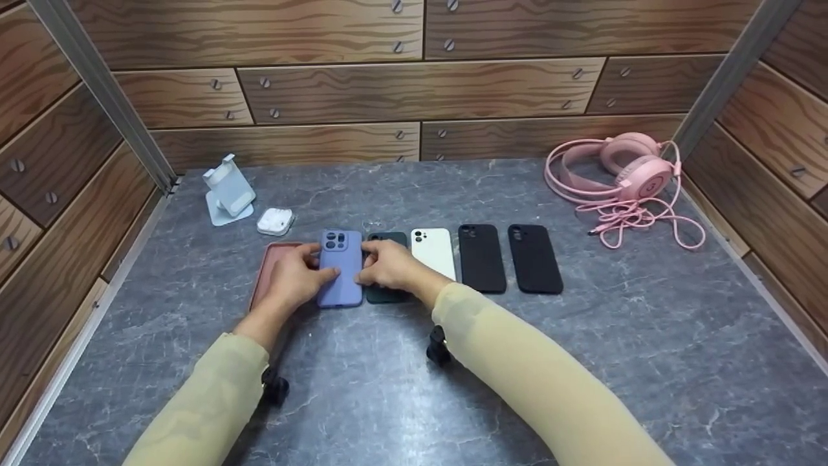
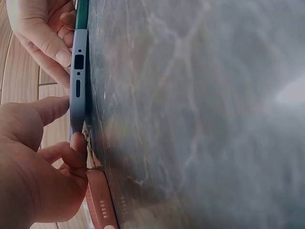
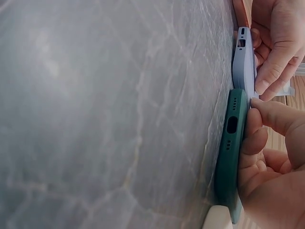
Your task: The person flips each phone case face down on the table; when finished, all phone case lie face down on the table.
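A purple phone case [image 1: 341, 288] with a camera cutout lies face down between the two hands. My left hand [image 1: 293, 277] pinches its left edge, the thumb on the back and the fingers at the side. At the opposite edge, my right hand [image 1: 390, 264] pinches the case and reaches over a dark green phone case [image 3: 229, 157]. Under my left hand and wrist lies a pink case [image 2: 100, 198], partly hidden. In the left wrist view, the purple case's bottom edge [image 2: 78, 102] shows its port openings, close to the tabletop.
Rightward in the row lie a white case [image 1: 432, 249] and two black cases [image 1: 482, 259], [image 1: 535, 259]. Pink headphones [image 1: 643, 175] with a coiled cable sit at back right. A light blue stand [image 1: 231, 191] and a small clear box [image 1: 275, 221] are at back left.
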Demonstrator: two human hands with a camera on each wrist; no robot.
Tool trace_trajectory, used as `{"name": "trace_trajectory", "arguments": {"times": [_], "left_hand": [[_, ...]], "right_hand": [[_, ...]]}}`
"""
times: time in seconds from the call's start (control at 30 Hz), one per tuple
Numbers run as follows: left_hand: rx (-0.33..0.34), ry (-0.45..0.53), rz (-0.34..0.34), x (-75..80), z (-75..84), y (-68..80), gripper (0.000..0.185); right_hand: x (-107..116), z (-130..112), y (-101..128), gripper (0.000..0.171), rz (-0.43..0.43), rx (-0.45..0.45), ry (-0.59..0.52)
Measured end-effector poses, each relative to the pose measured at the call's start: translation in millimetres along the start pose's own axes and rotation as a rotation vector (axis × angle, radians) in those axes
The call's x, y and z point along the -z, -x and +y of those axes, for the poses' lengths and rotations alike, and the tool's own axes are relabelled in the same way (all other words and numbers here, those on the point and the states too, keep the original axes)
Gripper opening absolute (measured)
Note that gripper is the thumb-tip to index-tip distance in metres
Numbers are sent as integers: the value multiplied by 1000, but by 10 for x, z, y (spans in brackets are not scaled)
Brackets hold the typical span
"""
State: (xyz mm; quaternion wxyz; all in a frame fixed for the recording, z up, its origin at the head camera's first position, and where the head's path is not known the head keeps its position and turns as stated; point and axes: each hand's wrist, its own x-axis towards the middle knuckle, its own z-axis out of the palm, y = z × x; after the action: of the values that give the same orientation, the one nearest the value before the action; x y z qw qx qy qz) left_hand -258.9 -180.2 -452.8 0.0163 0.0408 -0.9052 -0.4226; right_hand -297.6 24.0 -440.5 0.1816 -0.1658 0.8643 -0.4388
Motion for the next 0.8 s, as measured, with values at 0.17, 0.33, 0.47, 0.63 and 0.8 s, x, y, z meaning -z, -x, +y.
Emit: {"name": "trace_trajectory", "arguments": {"times": [0.17,0.33,0.47,0.63,0.8], "left_hand": [[3,-15,2,1,2,10,64],[-8,-24,2,-1,-2,13,63],[-16,-30,4,0,0,16,63],[-15,-23,7,2,-2,20,63],[-18,-21,5,4,-3,22,62]], "right_hand": [[-13,9,-7,78,6,13,3],[-19,8,-10,77,16,18,14],[-19,3,-4,77,25,12,29],[-21,14,-2,77,27,18,40],[-19,43,-6,76,28,31,56]]}}
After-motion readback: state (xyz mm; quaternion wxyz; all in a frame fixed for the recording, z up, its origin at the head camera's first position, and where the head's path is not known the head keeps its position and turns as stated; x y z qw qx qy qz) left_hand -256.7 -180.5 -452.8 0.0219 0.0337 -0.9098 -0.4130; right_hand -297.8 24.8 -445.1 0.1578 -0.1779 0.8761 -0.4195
